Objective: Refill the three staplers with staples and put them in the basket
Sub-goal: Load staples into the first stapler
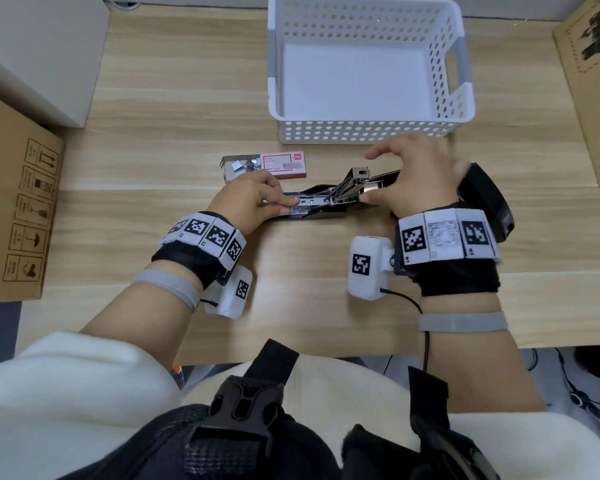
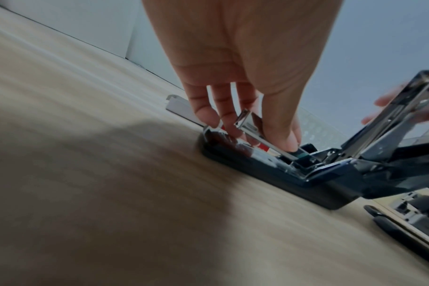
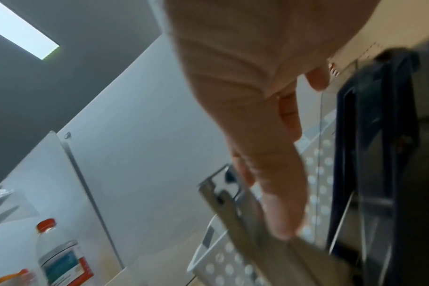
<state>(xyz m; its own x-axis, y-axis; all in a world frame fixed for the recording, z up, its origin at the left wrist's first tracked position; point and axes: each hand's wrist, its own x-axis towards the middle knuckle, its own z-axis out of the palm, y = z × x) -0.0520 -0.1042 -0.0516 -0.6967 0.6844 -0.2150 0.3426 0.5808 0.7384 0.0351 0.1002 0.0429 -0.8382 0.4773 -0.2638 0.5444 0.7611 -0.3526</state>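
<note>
The black stapler with a chrome metal magazine (image 1: 326,202) lies flat on the wooden desk, hinged fully open along its length, with the magazine arm tilted upward at the middle. A short silver strip of staples (image 2: 260,135) sits tilted in the open channel. The red-and-white cardboard staple box (image 1: 278,165) lies open just behind it. The white perforated plastic basket (image 1: 368,131) stands beyond, holding nothing.
</note>
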